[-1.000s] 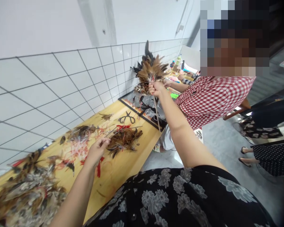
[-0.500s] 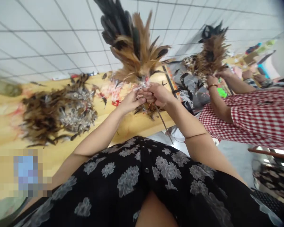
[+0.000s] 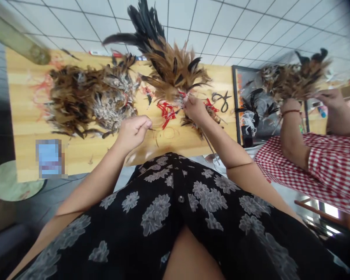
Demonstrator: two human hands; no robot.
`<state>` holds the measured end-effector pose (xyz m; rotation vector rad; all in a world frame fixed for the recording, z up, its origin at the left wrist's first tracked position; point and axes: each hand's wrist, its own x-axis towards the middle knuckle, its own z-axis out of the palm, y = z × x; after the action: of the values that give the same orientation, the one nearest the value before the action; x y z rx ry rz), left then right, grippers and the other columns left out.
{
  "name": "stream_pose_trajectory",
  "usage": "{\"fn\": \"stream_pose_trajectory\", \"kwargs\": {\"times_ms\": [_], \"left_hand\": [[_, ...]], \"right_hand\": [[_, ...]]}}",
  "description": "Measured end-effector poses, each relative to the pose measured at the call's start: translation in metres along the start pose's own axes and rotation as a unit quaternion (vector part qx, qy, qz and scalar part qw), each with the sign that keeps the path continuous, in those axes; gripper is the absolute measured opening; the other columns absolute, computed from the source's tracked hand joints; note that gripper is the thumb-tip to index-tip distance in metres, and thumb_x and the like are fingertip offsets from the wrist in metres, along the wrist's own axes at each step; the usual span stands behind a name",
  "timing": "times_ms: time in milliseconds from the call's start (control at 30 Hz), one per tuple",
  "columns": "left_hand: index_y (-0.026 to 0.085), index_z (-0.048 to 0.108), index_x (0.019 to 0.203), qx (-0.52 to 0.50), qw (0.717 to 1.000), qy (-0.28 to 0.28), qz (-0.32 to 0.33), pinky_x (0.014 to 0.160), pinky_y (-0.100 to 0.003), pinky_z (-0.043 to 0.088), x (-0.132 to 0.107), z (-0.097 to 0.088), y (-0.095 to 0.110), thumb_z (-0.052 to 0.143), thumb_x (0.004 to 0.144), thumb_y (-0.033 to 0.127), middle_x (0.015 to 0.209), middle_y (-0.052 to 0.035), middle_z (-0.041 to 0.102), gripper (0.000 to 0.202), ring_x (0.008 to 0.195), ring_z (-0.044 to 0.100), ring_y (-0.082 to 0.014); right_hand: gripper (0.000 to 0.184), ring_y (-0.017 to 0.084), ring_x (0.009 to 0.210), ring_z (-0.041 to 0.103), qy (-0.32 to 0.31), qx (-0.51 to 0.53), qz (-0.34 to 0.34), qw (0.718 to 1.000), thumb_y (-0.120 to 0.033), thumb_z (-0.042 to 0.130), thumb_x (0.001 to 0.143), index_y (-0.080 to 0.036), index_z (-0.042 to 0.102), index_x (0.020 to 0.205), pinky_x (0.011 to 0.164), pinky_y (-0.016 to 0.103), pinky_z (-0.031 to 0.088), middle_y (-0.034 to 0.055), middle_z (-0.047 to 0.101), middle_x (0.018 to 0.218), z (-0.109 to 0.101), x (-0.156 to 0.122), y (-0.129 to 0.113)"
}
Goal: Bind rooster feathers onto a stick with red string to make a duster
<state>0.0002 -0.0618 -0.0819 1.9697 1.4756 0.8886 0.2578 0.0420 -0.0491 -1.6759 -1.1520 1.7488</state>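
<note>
Where the table is seen at the left, a thick heap of brown and speckled feathers is spread, with reddish fibres strewn at its edge. Beside it the left hand is held above the wood, its fingers pressed together; a thin dark sliver seems to jut from them, but whether a thread is gripped too cannot be told. By the look of it, feathers are being bound around a stick, and the next move would call for the neck to be kept firm while the binding is tightened.

Red strips are scattered below the feather bundle, which is held up mid-table: long glossy black plumes are fanned to the upper left, and shorter golden-brown ones, some darker, are gathered toward a neck marked with red. That neck is clasped by the closed fingers of the right hand; below the forearm a slender stick is seen slanting past the table edge. Farther right, scissors are placed near a dark-framed tray, beyond which another bundle is handled by a co-worker.
</note>
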Motion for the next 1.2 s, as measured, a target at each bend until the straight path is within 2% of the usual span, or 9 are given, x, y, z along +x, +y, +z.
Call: {"fn": "stream_pose_trajectory", "kwargs": {"times_ms": [133, 233, 467, 567, 667, 833, 1000, 1100, 1200], "left_hand": [[0.025, 0.065, 0.081, 0.043, 0.999, 0.018, -0.013, 0.074, -0.035, 0.052, -0.012, -0.013, -0.016, 0.047, 0.107, 0.051, 0.078, -0.0053, 0.072, 0.041, 0.076, 0.069, -0.0237], [0.026, 0.065, 0.082, 0.068, 0.998, 0.006, -0.012, 0.071, -0.036, 0.050, -0.022, -0.018, -0.023, 0.047, 0.107, 0.052, 0.074, -0.0053, 0.070, 0.040, 0.073, 0.067, -0.0243], [0.024, 0.068, 0.085, 0.106, 0.994, 0.008, 0.008, 0.075, -0.037, 0.052, -0.030, -0.026, -0.017, 0.048, 0.108, 0.051, 0.075, -0.0068, 0.067, 0.041, 0.076, 0.067, -0.0254], [0.024, 0.068, 0.085, 0.104, 0.995, -0.007, -0.003, 0.071, -0.036, 0.051, -0.025, -0.034, -0.024, 0.049, 0.106, 0.049, 0.075, -0.0060, 0.070, 0.038, 0.073, 0.067, -0.0241], [0.022, 0.068, 0.087, 0.100, 0.994, -0.019, -0.029, 0.070, -0.035, 0.051, -0.021, -0.042, -0.030, 0.047, 0.106, 0.050, 0.078, -0.0053, 0.073, 0.039, 0.073, 0.069, -0.0225], [0.018, 0.071, 0.092, 0.206, 0.976, -0.021, 0.069, 0.076, -0.034, 0.055, -0.017, -0.062, -0.023, 0.036, 0.112, 0.047, 0.086, -0.0090, 0.075, 0.050, 0.083, 0.070, -0.0227], [0.018, 0.070, 0.083, 0.284, 0.951, -0.043, 0.117, 0.083, -0.037, 0.058, -0.010, -0.097, 0.001, 0.046, 0.109, 0.049, 0.075, -0.0052, 0.056, 0.048, 0.079, 0.062, -0.0197], [0.017, 0.069, 0.074, 0.306, 0.943, -0.082, 0.098, 0.092, -0.044, 0.059, 0.003, -0.114, 0.013, 0.051, 0.106, 0.046, 0.070, -0.0020, 0.043, 0.047, 0.084, 0.064, -0.0188], [0.012, 0.076, 0.080, 0.337, 0.930, -0.102, 0.101, 0.096, -0.051, 0.054, 0.026, -0.129, 0.015, 0.044, 0.104, 0.043, 0.073, -0.0010, 0.041, 0.051, 0.104, 0.074, -0.0248]], "right_hand": [[0.038, 0.011, 0.070, 0.035, 0.042, -0.110, -0.108, 0.987, -0.019, 0.053, 0.110, -0.021, 0.041, 0.074, 0.057, 0.017, 0.023, -0.0008, 0.037, 0.073, 0.016, 0.012, 0.007], [0.034, 0.011, 0.065, 0.037, 0.027, -0.100, -0.091, 0.990, -0.023, 0.052, 0.111, -0.021, 0.046, 0.078, 0.054, 0.018, 0.024, -0.0014, 0.039, 0.069, 0.025, 0.009, 0.004], [0.028, 0.006, 0.052, 0.030, -0.006, 0.003, -0.022, 1.000, -0.027, 0.039, 0.117, -0.022, 0.044, 0.090, 0.046, 0.014, 0.021, -0.0051, 0.038, 0.065, 0.040, 0.005, -0.007], [0.026, 0.007, 0.052, 0.029, -0.025, -0.012, -0.009, 1.000, -0.028, 0.040, 0.117, -0.024, 0.042, 0.092, 0.045, 0.015, 0.020, -0.0056, 0.037, 0.066, 0.041, 0.009, -0.003], [0.029, 0.009, 0.061, 0.040, 0.001, -0.087, -0.057, 0.995, -0.025, 0.046, 0.114, -0.023, 0.042, 0.086, 0.052, 0.016, 0.029, -0.0029, 0.039, 0.070, 0.038, 0.014, 0.006], [0.033, 0.019, 0.085, 0.054, 0.079, -0.288, -0.153, 0.942, -0.016, 0.059, 0.106, -0.023, 0.042, 0.079, 0.078, 0.026, 0.046, 0.0016, 0.041, 0.075, 0.030, 0.017, 0.029], [0.029, 0.021, 0.088, 0.057, 0.109, -0.321, -0.174, 0.925, -0.005, 0.058, 0.094, -0.024, 0.039, 0.083, 0.072, 0.024, 0.042, 0.0017, 0.033, 0.074, 0.030, 0.005, 0.048], [0.034, 0.020, 0.084, 0.053, 0.058, -0.360, -0.179, 0.914, -0.001, 0.051, 0.095, -0.024, 0.033, 0.078, 0.071, 0.025, 0.038, 0.0009, 0.026, 0.071, 0.039, -0.008, 0.050], [0.041, 0.021, 0.084, 0.053, -0.040, -0.368, -0.200, 0.907, 0.004, 0.051, 0.092, -0.023, 0.030, 0.069, 0.077, 0.028, 0.038, 0.0003, 0.023, 0.068, 0.047, -0.022, 0.047]]}}
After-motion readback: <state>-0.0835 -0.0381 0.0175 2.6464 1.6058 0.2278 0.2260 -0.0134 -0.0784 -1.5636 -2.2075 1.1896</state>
